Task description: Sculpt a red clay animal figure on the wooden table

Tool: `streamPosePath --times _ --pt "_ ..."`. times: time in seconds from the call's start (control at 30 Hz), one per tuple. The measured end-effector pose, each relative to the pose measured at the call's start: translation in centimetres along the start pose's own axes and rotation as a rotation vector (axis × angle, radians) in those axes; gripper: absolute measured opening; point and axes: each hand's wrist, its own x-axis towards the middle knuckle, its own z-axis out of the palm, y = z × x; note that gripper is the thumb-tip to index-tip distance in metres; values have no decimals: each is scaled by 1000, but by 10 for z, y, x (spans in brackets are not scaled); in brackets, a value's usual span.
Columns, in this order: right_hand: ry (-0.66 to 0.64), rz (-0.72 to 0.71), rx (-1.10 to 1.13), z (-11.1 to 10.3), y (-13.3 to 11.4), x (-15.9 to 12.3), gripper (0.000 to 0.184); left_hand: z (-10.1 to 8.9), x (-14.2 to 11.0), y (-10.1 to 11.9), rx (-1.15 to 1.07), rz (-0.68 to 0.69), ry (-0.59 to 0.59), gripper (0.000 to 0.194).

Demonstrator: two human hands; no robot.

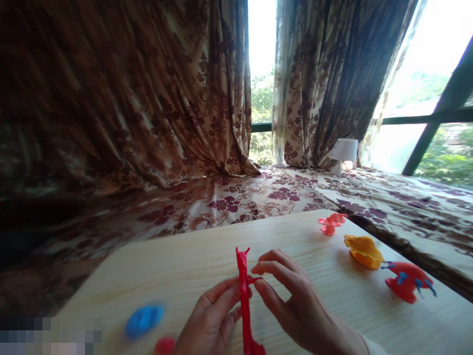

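Observation:
A long red strip of modelling clay (243, 301) stands upright between my hands over the pale wooden table (177, 266). My left hand (210, 320) pinches the strip from the left, thumb and fingers closed on its middle. My right hand (295, 305) pinches a small flap on the strip's right side with thumb and forefinger. The strip's top end is forked.
On the table lie a blue clay lump (144, 319) and a small red lump (164, 345) at the left. At the right sit a coral figure (331, 223), an orange figure (364, 251) and a red-and-blue figure (406, 281). Patterned cloth, curtains and a small white lamp (343, 154) lie behind.

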Motion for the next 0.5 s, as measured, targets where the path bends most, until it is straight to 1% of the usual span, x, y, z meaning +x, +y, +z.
streamPosePath --times 0.2,0.37,0.5 --pt "-19 71 -2 1 -2 1 12 2 -2 0 25 28 -23 26" --pt "-21 81 -1 2 0 1 11 1 -2 1 57 33 -46 27" --pt "-23 95 -3 2 0 2 11 1 -1 1 59 32 -38 28"
